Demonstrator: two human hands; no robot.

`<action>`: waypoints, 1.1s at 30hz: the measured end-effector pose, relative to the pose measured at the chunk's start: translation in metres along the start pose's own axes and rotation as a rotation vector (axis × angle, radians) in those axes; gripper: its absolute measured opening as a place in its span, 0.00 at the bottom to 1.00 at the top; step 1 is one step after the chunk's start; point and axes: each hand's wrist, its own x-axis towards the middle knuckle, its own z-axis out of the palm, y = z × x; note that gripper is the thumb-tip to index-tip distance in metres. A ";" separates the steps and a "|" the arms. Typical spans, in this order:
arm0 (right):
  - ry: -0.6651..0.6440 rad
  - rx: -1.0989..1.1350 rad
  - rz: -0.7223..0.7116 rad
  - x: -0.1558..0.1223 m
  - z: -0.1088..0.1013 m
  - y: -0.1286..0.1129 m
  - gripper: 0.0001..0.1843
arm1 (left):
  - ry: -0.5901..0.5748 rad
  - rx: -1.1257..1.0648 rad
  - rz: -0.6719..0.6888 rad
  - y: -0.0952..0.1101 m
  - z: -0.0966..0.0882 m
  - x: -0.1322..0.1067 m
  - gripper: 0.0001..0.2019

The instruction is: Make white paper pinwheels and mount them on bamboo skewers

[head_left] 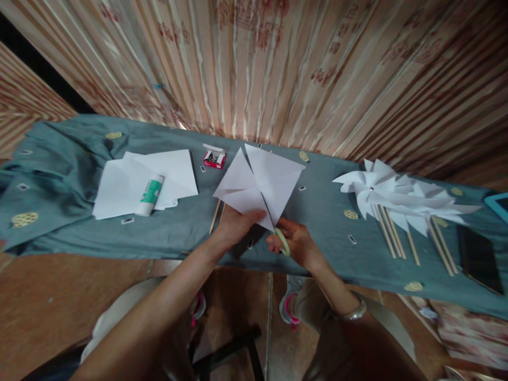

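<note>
A white paper square with slits cut inward from its corners is held over the cloth-covered table. My left hand grips its lower left edge, thumb on top and the other fingers hidden beneath. In my right hand is a pair of scissors with pale yellow-green handles, fingers wrapped round them. The blades lie at the paper's near corner, along a slit, and are mostly hidden. Thin wooden sticks rest just left of the paper, partly covered by it.
A small red box of metal pins stands open behind the paper. Left lie white sheets with a green-and-white glue stick on top. Finished paper pinwheels on sticks lie right, beside a dark phone and a blue-edged device.
</note>
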 end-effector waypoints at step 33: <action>0.646 -1.020 -0.252 -0.022 -0.090 -0.008 0.28 | 0.023 0.033 0.051 -0.005 -0.013 0.009 0.23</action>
